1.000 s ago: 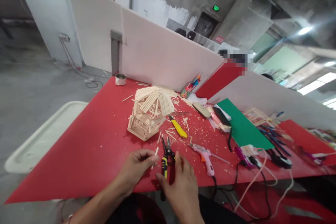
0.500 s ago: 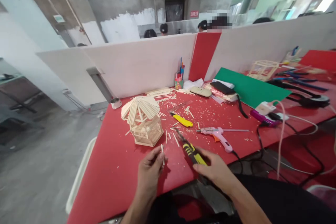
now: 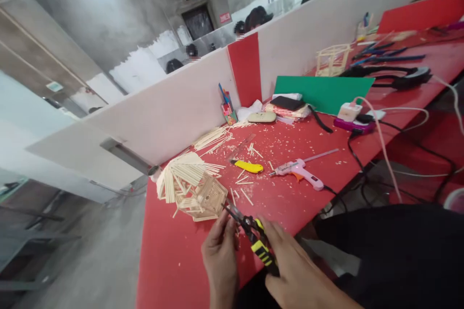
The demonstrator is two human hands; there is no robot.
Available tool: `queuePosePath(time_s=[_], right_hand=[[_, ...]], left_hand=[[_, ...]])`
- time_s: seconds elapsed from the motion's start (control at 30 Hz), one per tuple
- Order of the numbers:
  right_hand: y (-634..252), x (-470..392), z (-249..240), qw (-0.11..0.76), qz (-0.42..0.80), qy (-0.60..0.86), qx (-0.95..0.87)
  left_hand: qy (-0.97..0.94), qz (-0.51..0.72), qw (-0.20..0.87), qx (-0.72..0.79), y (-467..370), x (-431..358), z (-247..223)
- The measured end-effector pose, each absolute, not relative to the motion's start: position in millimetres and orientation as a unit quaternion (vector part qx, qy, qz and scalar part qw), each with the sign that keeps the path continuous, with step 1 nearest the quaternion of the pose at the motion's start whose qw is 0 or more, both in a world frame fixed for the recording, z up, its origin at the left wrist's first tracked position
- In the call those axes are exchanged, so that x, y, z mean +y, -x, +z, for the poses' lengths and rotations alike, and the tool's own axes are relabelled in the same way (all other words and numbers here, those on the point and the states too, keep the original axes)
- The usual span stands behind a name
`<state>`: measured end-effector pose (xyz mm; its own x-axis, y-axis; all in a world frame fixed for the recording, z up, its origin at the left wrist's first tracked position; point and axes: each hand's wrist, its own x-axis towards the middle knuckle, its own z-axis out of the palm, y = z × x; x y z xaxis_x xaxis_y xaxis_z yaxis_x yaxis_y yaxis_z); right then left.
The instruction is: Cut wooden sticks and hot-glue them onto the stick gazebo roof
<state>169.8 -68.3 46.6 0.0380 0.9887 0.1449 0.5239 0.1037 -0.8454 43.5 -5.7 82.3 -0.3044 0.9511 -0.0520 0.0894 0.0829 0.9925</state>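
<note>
My left hand (image 3: 222, 251) is closed in a pinch just in front of the model; the short wooden stick seen in it earlier is mostly hidden by the fingers. My right hand (image 3: 290, 260) grips black-and-yellow pliers (image 3: 261, 251), their handles somewhat spread. The plier jaws reach my left fingertips; whether they touch the stick is hard to make out. Beyond stands a small pavilion model (image 3: 195, 188) built from thin sticks, with a fanned, sloping roof. Loose short sticks (image 3: 247, 197) lie beside it.
A yellow utility knife (image 3: 247, 166) and a pink glue gun (image 3: 299, 172) lie on the red table (image 3: 174, 265). Behind are a stick pile (image 3: 212, 138), a pen cup (image 3: 229, 114) and a glasses case (image 3: 261, 117). A power strip (image 3: 353, 125) trails cables at right.
My right hand has brought the pliers left to my left fingertips, and their handles have spread. The view has tilted and shifted. The model stays on the table.
</note>
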Motion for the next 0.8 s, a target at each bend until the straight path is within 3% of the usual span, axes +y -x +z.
queuePosePath(time_s=[0.23, 0.8], right_hand=[[-161, -60, 44, 0.348, 0.182, 0.65, -0.65], [-150, -66, 31, 0.308, 0.21, 0.644, -0.668]], left_hand=[[-0.432, 0.521, 0.393, 0.622, -47, -8, 82], [-0.466, 0.56, 0.345, 0.592, -41, -12, 69]])
